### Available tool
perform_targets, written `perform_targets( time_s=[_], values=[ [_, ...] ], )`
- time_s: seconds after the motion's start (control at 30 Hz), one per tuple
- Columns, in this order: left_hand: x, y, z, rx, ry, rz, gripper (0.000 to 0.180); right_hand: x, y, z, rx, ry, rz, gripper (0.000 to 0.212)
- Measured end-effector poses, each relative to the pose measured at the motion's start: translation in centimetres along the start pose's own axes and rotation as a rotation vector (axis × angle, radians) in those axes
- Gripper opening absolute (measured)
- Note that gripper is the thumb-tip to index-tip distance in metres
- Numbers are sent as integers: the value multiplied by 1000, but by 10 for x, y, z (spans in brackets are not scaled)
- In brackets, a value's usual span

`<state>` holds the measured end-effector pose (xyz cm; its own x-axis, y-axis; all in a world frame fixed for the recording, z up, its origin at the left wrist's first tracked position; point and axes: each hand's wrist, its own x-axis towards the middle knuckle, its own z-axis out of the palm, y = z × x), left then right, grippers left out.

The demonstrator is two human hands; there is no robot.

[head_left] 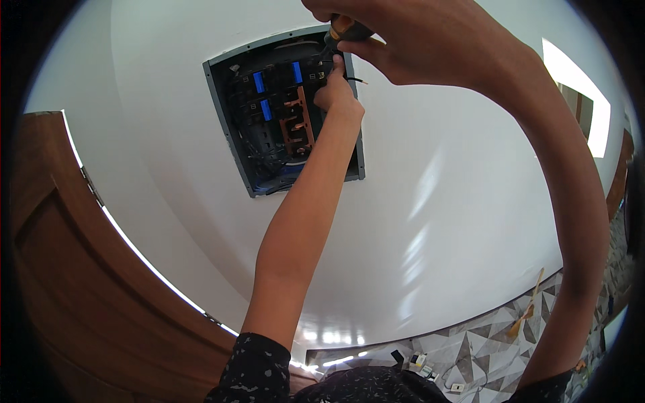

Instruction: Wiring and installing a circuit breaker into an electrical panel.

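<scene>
An open electrical breaker panel (358, 151) with a grey metal frame is set in the white wall. Inside it are black breakers with blue parts (297, 72), copper busbars (304, 119) and dark wires (272, 158). At the panel's upper right, my left hand (336, 94) reaches in with curled fingers; its fingertips are partly hidden, and what they grip cannot be made out. A black wire (356, 80) with a bare end sticks out beside that hand. My right hand (410, 40) grips a screwdriver (351, 28) with a dark and yellow handle, its shaft angled down toward the left fingertips.
A brown wooden door (74, 269) stands at the left. On the patterned tile floor (480, 342) at the lower right lie a broom (527, 312) and several small items (422, 366). A bright opening (584, 107) shows at the far right.
</scene>
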<state>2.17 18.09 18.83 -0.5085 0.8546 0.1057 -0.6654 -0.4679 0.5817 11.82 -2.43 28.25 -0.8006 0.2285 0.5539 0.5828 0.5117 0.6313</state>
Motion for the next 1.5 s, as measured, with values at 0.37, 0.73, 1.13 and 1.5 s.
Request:
perform_targets(
  time_s=[0.37, 0.73, 1.13, 1.5],
  values=[
    [4, -2, -2, -4, 15, -1, 39, -2, 1, -3, 16, -81, 51, 18],
    [-1, 0, 0, 27, 13, -1, 41, -3, 6, 3, 39, -75, 56, 13],
    [9, -5, 0, -45, -24, -5, 41, -14, 19, 19, 78, 98, 19, 14],
    [9, -6, 0, -80, -40, -2, 40, -18, 26, 24, 55, 141, -10, 16]
  ],
)
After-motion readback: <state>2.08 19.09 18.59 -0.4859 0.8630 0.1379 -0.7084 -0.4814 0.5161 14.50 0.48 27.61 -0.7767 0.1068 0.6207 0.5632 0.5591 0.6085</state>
